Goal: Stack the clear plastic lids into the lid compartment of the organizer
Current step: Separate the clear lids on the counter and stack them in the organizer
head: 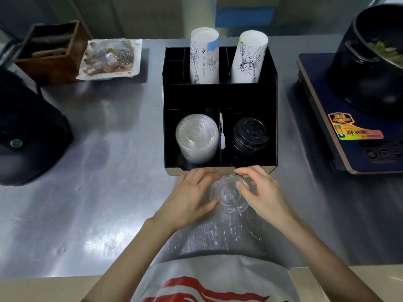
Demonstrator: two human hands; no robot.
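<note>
A black organizer (220, 95) stands on the steel counter in front of me. Its front left compartment holds a stack of clear plastic lids (197, 137). The front right compartment holds a stack of black lids (249, 136). Just in front of the organizer, a short stack of clear lids (230, 194) is gripped between both hands. My left hand (192, 197) grips its left side. My right hand (261, 192) curls over its right side. A clear plastic sleeve (218, 234) trails from the lids toward me.
Two sleeves of paper cups (205, 56) (248, 58) stand in the organizer's back compartments. An induction cooker (353, 136) with a black pot (370, 59) sits at the right. At the left are a black appliance (28, 131), a wrapped food tray (110, 58) and a wooden box (52, 51).
</note>
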